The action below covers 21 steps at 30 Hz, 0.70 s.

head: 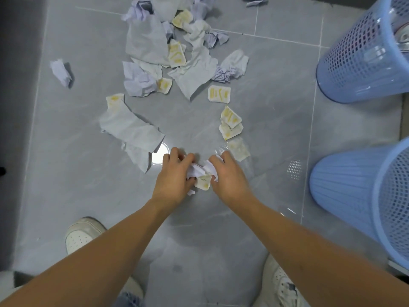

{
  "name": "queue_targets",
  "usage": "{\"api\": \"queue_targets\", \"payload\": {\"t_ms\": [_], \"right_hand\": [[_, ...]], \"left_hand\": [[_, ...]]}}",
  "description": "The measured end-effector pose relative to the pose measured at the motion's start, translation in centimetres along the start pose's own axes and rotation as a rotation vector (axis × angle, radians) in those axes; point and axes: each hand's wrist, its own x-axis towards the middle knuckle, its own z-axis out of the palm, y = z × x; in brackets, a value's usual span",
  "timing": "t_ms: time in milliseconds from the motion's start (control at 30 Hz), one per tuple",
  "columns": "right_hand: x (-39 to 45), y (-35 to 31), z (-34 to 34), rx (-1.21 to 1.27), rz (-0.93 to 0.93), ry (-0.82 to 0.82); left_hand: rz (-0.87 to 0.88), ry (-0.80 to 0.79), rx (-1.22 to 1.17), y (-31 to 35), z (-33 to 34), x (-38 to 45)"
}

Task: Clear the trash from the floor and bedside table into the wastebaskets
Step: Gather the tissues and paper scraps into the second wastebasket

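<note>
Grey floor tiles point(66, 173) carry two white shoes point(83, 234) nearest to the camera. Above them, the left hand point(174, 173) and the right hand point(228, 173) both grip one bundle of crumpled paper and a yellow-stained wrapper point(202, 175). Farther away, scattered trash point(168, 60) lies on the floor, and two blue wastebaskets point(365, 63) stand at the right

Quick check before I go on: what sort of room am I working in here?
Probably an indoor room with a hard floor, perhaps a bedroom or bathroom: grey floor tiles, two blue mesh wastebaskets, crumpled paper strewn about. Both hands gather a paper wad.
</note>
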Motion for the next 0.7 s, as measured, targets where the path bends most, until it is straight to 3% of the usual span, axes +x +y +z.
{"api": "queue_targets", "payload": {"t_ms": [400, 700], "right_hand": [[-3.1, -2.3, -5.0, 0.124, 0.035, 0.122], [-9.7, -4.8, -17.6, 0.240, 0.131, 0.297]], "left_hand": [[-0.001, 0.031, -0.024, 1.6, -5.9, -3.1], [0.086, 0.023, -0.026, 11.3, -15.1, -6.1]]}}
